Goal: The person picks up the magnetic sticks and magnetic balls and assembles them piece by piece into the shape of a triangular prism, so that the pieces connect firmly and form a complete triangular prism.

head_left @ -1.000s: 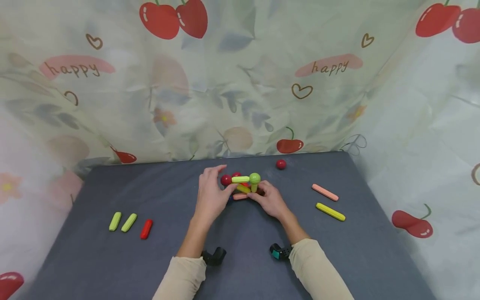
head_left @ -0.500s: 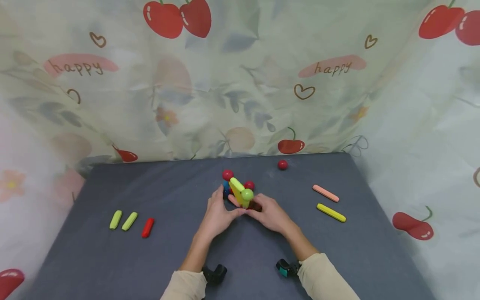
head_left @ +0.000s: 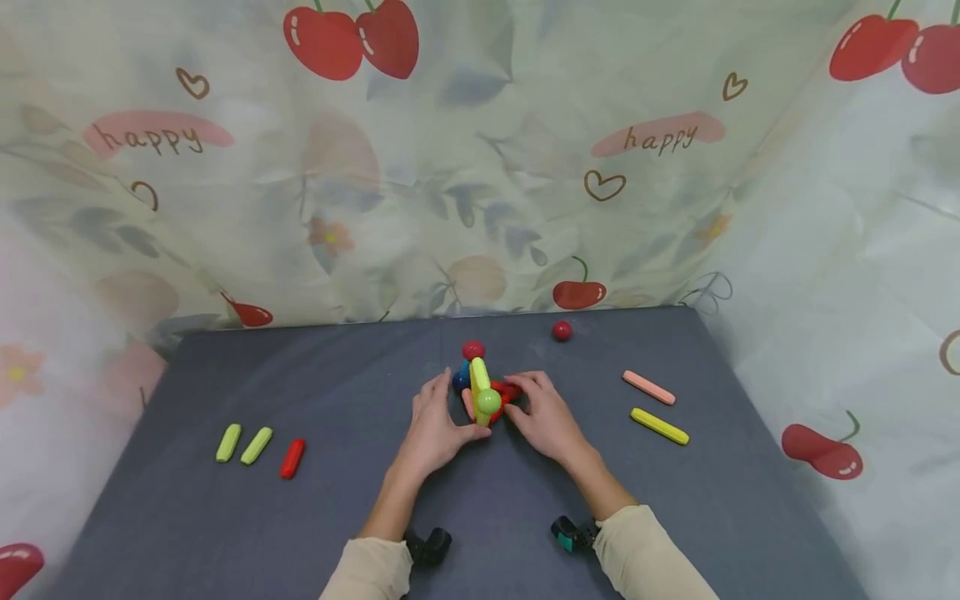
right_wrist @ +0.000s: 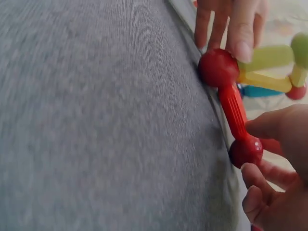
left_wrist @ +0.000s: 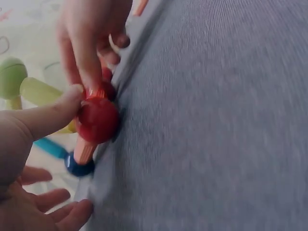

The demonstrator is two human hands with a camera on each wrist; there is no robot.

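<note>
Head view: stick-and-ball frame [head_left: 483,392] sat mid-table [head_left: 187,517]; left hand [head_left: 438,421] at its 8 o'clock, right hand [head_left: 546,417] at 4, equally near.

Left wrist: thumb pressed red ball [left_wrist: 97,119].

Right wrist: fingers [right_wrist: 269,127] pinched red stick [right_wrist: 234,111], seemingly; its axis ran 12 to 6.

Glossy smooth plastic ball-and-stick model [head_left: 483,392], matt grey woven cloth table cover [head_left: 225,517]

On the counter [head_left: 187,517], the toy frame [head_left: 483,392] stands between the left hand [head_left: 438,425] and right hand [head_left: 547,417]. Three sticks [head_left: 258,444] lie far left, two sticks [head_left: 654,407] right, a ball [head_left: 562,332] behind.
</note>
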